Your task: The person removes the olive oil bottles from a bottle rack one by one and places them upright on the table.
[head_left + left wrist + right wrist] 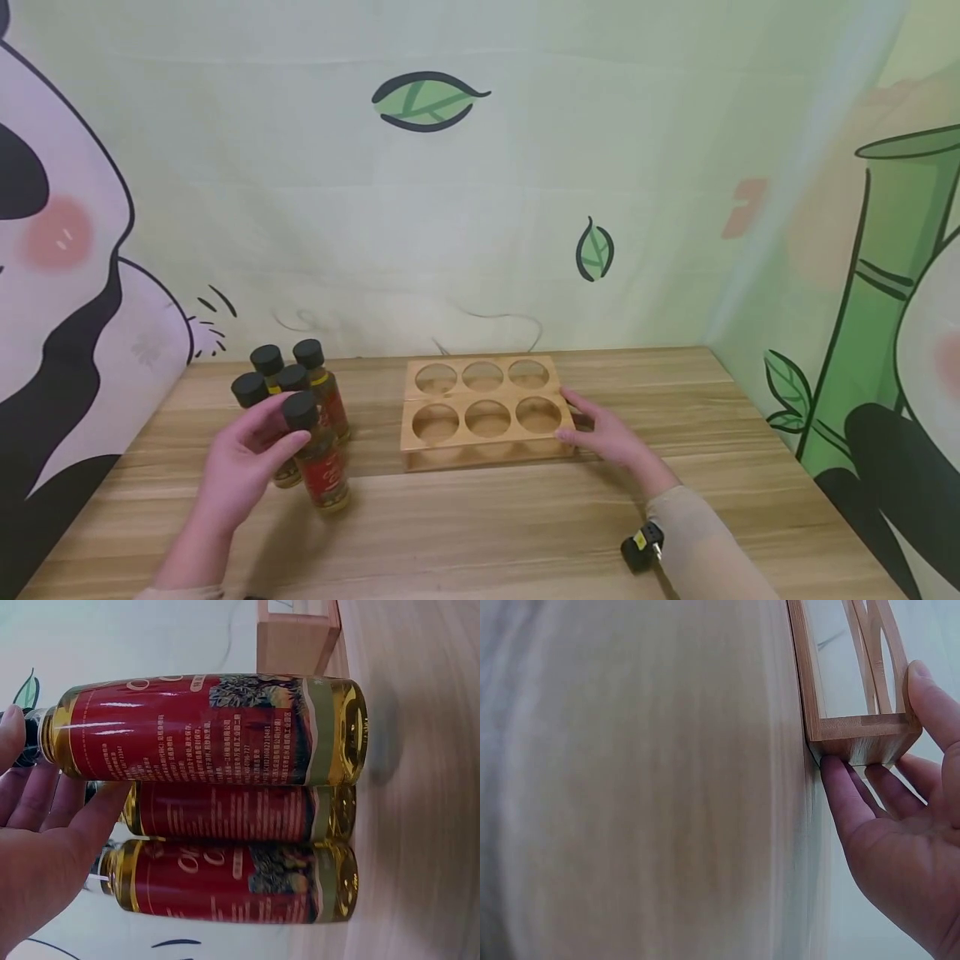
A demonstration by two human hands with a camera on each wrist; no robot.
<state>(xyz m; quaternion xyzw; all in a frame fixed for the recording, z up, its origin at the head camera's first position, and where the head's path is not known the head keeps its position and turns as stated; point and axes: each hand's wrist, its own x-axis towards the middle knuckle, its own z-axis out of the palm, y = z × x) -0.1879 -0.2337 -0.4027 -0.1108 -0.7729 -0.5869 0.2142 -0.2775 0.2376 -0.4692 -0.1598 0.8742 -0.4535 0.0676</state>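
Note:
My left hand (238, 462) grips a small oil bottle (324, 475) by its black cap, thumb on one side and fingers on the other. In the left wrist view this bottle (217, 731) shows a red label and golden oil. Whether its base touches the table cannot be told. Several like bottles (333, 400) stand close behind it, partly hidden by the hand. At the right end of a wooden rack (487, 396) with two rows of round holes, my right hand (611, 433) holds on, its thumb at the top edge (909, 712) and fingers against the end panel.
The rack and bottles stand on a wood-grain table (480, 533). A pale cloth backdrop (300, 192) with panda and leaf drawings rises behind the table and along its sides. A small black device (641, 547) sits by the right sleeve.

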